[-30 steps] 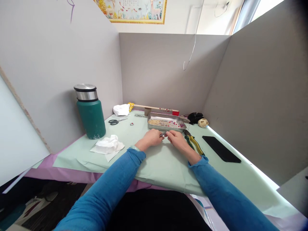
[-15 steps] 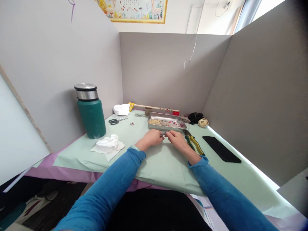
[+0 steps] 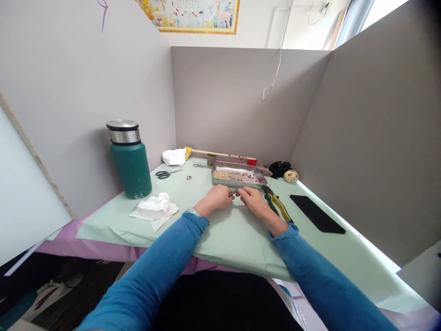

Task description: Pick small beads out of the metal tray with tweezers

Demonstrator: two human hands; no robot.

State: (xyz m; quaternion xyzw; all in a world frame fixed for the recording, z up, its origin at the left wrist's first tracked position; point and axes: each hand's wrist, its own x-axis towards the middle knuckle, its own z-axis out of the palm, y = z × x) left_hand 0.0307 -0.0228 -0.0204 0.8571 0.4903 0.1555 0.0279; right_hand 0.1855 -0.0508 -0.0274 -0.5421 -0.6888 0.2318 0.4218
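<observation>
The left hand (image 3: 217,196) is turned knuckles up, its fingers curled inward and gripping toward the right hand (image 3: 252,198), which sits just beside it with a narrow gap between them. The right hand's thumb and forefinger reach toward the left hand, tips drawn close; whether they meet is too small to tell. Behind the left hand, the left wrist (image 3: 201,208) is bare down to a blue sleeve, and the left forearm (image 3: 151,271) slants back and outward. The right forearm (image 3: 324,276) mirrors it, slanting back and outward from its own hand behind a bare right wrist (image 3: 276,224).
</observation>
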